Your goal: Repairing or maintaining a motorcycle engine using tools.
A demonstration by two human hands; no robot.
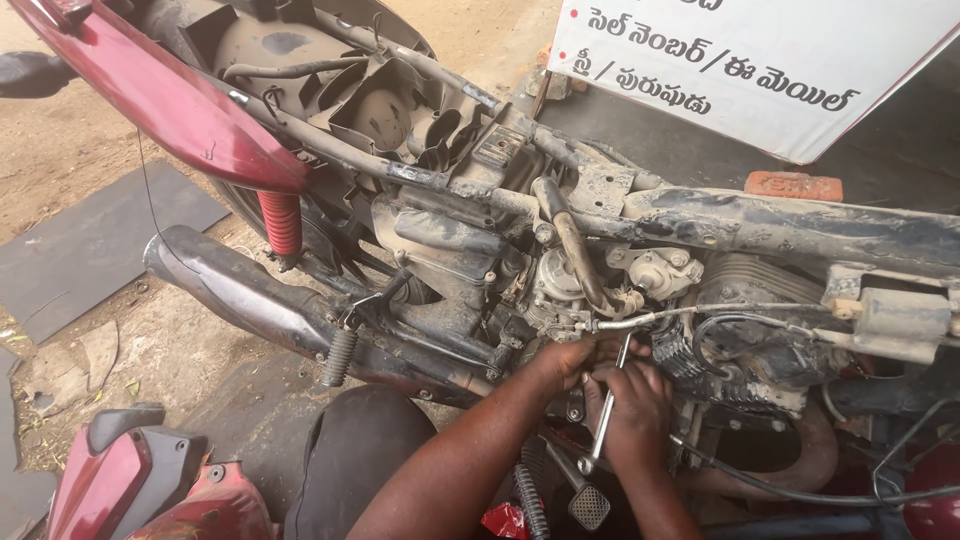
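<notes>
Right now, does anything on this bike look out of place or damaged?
Yes. The motorcycle frame is stripped bare and dusty, and a red body panel lies loose on the ground, lower left. Both hands grip a metal wrench.

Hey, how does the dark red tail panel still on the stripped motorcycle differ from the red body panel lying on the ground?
The dark red tail panel sits mounted high on the frame at upper left; the loose red body panel lies on the ground at lower left. The tail panel is one long, smooth strip of red; the loose panel carries a grey-black insert and shows a bolt hole. Both share the same glossy maroon paint, dusty and scuffed.
</notes>
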